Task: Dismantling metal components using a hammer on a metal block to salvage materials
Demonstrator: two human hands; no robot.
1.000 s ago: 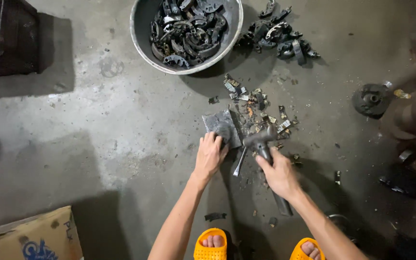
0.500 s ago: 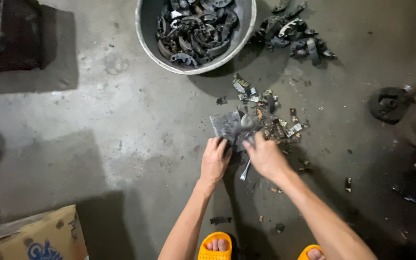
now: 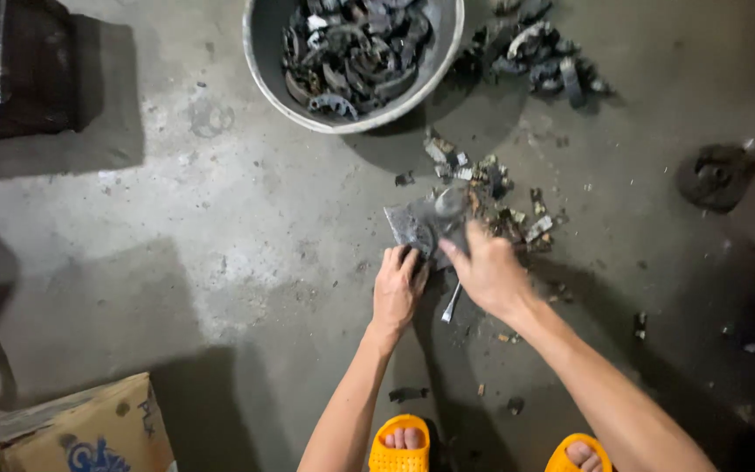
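I crouch over a concrete floor. My left hand presses on the near edge of a flat grey metal block. My right hand reaches onto the same block, its fingers on a small dark metal part that is blurred. A thin metal tool lies on the floor between my hands. A scatter of broken metal scraps lies just beyond the block. What the right hand grips is hidden.
A grey basin full of curved dark metal parts stands at the top. Another heap of parts lies to its right. A round dark part sits far right, a cardboard box bottom left, a black crate top left.
My right hand has moved up from the tool on the floor onto the block beside my left hand. The camera has shifted a little.
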